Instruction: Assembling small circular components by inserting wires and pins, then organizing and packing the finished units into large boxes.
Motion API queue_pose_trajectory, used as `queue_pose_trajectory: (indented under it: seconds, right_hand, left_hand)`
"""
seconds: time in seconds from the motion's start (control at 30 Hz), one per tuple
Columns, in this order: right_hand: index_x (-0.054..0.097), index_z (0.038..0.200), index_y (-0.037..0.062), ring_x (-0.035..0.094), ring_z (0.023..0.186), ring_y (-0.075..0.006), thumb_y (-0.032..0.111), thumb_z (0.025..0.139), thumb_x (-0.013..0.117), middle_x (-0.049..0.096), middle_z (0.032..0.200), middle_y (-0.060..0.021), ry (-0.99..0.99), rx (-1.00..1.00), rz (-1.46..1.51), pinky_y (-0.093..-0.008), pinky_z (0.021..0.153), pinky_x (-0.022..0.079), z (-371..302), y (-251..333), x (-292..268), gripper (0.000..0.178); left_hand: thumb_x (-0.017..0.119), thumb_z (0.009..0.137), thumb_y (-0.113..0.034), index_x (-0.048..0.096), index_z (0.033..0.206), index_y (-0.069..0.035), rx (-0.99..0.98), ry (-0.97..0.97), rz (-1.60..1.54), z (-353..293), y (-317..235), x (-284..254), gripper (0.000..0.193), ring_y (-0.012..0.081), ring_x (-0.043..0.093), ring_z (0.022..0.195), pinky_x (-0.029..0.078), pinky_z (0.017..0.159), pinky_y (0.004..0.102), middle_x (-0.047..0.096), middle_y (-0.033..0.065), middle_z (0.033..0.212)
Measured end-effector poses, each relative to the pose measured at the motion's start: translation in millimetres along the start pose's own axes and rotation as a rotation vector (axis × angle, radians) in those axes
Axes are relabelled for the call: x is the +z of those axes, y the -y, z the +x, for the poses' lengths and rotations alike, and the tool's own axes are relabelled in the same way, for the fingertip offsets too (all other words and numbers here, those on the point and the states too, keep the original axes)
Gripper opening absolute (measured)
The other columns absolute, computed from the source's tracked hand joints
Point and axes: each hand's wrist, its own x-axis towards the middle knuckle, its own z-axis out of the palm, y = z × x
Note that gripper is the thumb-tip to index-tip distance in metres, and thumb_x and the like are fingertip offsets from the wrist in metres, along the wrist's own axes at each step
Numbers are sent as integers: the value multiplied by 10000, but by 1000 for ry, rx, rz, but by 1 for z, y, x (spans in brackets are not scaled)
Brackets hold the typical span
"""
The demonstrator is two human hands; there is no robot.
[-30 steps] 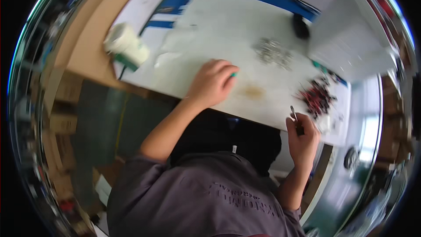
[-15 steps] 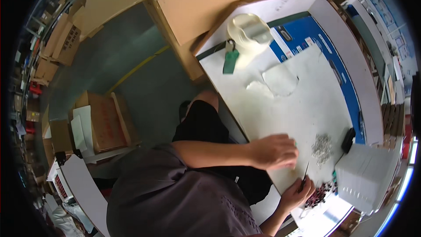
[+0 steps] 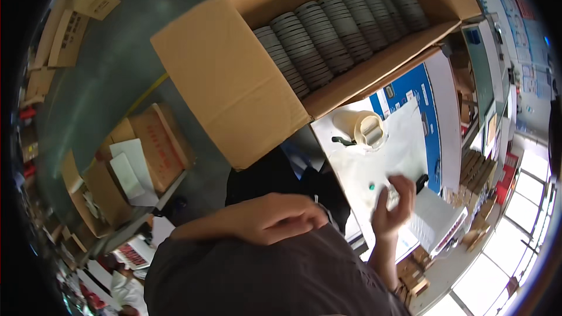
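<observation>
My left hand (image 3: 281, 217) is in front of my torso, off the table, its fingers curled inward. The inside of that hand is hidden. Over the right part of the white table (image 3: 345, 161), my right hand (image 3: 396, 209) is raised with thumb and fingers apart and nothing visible between them. A small green piece (image 3: 372, 187) lies on the table to the left of it. Partly behind the right hand is a pile of small silvery pieces (image 3: 386, 196). Farther back stands a cream-coloured pitcher-like container (image 3: 363, 129) with a dark green tag (image 3: 343, 140) beside it.
Beyond the table, a large open carton (image 3: 263, 88) holds rows of stacked grey discs (image 3: 328, 38). A black object (image 3: 421, 183) and a white box (image 3: 436, 222) stand at the table's right. Another open carton (image 3: 155, 152) sits to my left.
My view has shifted, bringing the disc-filled carton into sight. My left hand has drawn back from the table to my torso. My right hand has lifted and opened; its thin pointed tool is no longer visible.
</observation>
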Motion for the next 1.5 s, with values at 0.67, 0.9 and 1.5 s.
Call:
queue_pose_trajectory:
  seconds: [0.67, 0.9, 1.5]
  right_hand:
    - [613, 1275, 77, 626, 756, -206, 247, 891, 704, 637, 966, -32, -3, -257, -441, -305, 602, 510, 128, 109, 195, 430]
    - [621, 1178, 60, 702, 746, -257, 223, 916, 682, 696, 889, -77, 481, -169, -213, -340, 601, 545, 153, 111, 183, 314]
    - [541, 1428, 173, 650, 1156, -458, 192, 887, 740, 466, 1500, -293, 331, 698, -750, -637, 907, 591, 542, -321, 173, 576]
  left_hand:
    - [651, 882, -181, 590, 886, -167, 515, 246, 2046, 100, -88, -254, 62, 200, 544, 843, 469, 823, 326, 556, 41, 905]
    - [780, 843, -329, 688, 926, -112, -152, 960, 1726, 166, -126, -255, 250, 334, 713, 849, 578, 751, 442, 702, 113, 931]
    - [541, 1060, -245, 310, 1695, -100, 149, -202, 2285, 780, -58, -352, 691, 435, 471, 1465, 239, 1279, 597, 552, 206, 1580]
